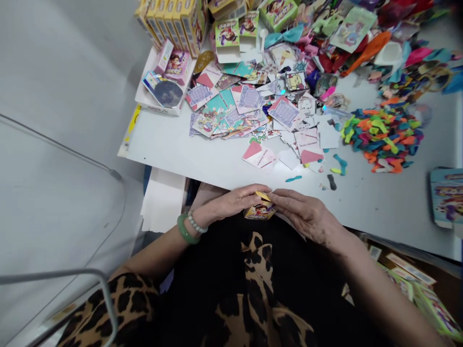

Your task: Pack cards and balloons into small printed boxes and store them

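A small yellow cartoon-printed box (259, 211) is held close to my body, just off the table's near edge. My left hand (238, 201) closes on its left and far side, a jade bangle and a beaded bracelet on that wrist. From the right, my right hand (307, 214) grips the box, fingertips at its top edge. A yellow flap at the top stands slightly up between the fingers. The inside of the box is hidden.
Cards and stickers (249, 103) are heaped across the white table (173, 147). Coloured balloons (387, 132) form a pile at right. Yellow boxes (177, 24) stand at back left, behind a white tray (159, 103). A blue pack (446, 197) lies at far right.
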`<action>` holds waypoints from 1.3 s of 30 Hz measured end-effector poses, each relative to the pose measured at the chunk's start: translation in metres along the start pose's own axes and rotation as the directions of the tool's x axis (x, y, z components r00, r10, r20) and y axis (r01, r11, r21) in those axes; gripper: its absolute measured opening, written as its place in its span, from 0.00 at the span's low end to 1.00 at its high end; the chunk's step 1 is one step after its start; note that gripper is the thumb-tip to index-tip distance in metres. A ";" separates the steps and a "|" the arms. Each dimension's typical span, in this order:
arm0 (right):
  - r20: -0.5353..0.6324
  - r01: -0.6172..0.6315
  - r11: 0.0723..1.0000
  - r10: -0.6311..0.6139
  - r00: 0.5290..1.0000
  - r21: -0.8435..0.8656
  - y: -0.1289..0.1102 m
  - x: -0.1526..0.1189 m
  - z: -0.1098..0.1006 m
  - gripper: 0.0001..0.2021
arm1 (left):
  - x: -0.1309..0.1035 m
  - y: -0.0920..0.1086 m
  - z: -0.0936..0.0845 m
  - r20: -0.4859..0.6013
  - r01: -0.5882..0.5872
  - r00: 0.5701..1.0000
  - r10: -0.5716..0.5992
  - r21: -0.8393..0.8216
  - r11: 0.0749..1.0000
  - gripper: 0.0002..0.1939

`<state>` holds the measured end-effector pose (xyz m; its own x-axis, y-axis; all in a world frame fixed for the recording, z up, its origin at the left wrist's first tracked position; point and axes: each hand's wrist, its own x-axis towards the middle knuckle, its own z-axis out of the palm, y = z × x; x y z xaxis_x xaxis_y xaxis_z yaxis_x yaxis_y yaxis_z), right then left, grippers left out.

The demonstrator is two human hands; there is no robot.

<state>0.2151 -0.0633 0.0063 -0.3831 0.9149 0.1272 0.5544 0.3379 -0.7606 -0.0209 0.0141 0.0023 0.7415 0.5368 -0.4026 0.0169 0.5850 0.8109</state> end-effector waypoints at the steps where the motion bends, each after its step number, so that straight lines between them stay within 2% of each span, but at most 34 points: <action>1: 0.005 -0.002 1.000 0.002 1.000 -0.017 -0.002 0.000 -0.002 0.16 | 0.000 0.001 -0.002 0.022 -0.021 1.000 0.020 0.052 0.998 0.17; 4: -0.021 -0.051 0.998 0.050 0.999 -0.025 -0.008 0.004 -0.004 0.14 | 0.002 0.000 -0.001 0.032 -0.084 0.996 0.080 0.206 0.975 0.15; 10: -0.062 -0.168 0.986 0.169 0.984 0.024 -0.009 0.015 0.003 0.11 | 0.005 -0.001 0.011 -0.121 -0.177 0.958 0.260 0.465 0.868 0.12; 16: -0.019 -0.215 0.974 0.217 0.976 0.074 0.001 0.015 0.004 0.11 | 0.005 0.010 0.016 -0.062 -0.162 0.955 0.288 0.707 0.688 0.14; 20: -0.010 -0.212 0.976 0.213 0.977 0.057 0.005 0.011 0.009 0.12 | 0.007 0.006 0.013 -0.019 -0.188 0.955 0.296 0.735 0.651 0.14; 26: -0.092 -0.132 0.990 0.137 0.986 0.051 0.001 -0.001 0.015 0.14 | -0.001 -0.004 0.007 0.114 -0.298 0.938 0.328 0.751 0.590 0.18; 31: -0.077 -0.055 0.998 0.053 0.996 -0.027 0.001 -0.014 0.021 0.19 | -0.006 -0.013 0.012 0.053 -0.244 0.937 0.345 0.807 0.538 0.20; 35: -0.152 -0.068 0.990 0.048 0.987 -0.126 0.001 -0.024 0.038 0.21 | -0.008 -0.019 0.012 0.049 -0.247 0.941 0.335 0.775 0.581 0.18; 39: -0.213 -0.064 0.994 0.043 0.976 -0.092 -0.006 -0.024 0.047 0.17 | -0.012 -0.023 0.008 0.013 -0.246 0.935 0.356 0.745 0.620 0.18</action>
<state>0.1862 -0.0979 -0.0225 -0.1925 0.9547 0.2270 0.6431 0.2975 -0.7056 -0.0253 -0.0106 -0.0080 0.7078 0.7016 -0.0824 0.3273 -0.2222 0.9184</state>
